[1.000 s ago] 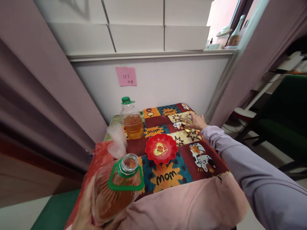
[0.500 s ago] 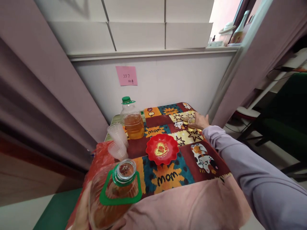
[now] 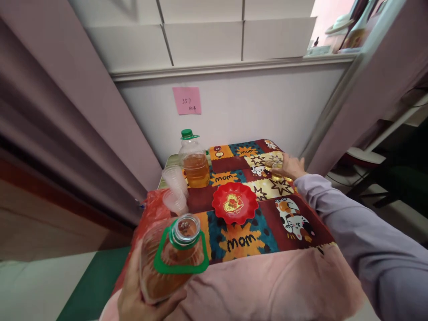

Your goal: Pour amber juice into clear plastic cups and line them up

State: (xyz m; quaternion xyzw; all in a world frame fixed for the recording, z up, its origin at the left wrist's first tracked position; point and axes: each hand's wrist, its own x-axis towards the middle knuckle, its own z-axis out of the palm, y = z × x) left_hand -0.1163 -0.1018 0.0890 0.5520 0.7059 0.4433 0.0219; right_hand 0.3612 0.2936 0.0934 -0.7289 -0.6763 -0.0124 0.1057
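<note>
My left hand (image 3: 140,298) grips a large uncapped oil bottle (image 3: 170,258) with a green handle ring, held tilted at the near left edge of the table. My right hand (image 3: 291,167) reaches across to the far right of the table, fingers closed round a small clear cup (image 3: 277,171) of amber liquid; a second small cup (image 3: 268,165) stands just beside it. A red heart-patterned plate (image 3: 235,203) lies in the middle of the patchwork tablecloth (image 3: 254,232).
A second oil bottle (image 3: 195,160) with a green cap stands at the back left. Stacked clear plastic cups (image 3: 175,191) lie on a red bag (image 3: 152,209) at the left. A pink note (image 3: 187,100) hangs on the wall behind. Curtains flank both sides.
My right hand has shifted slightly right along the far edge with the cup. The held bottle stays in my left hand; the view has panned left.
</note>
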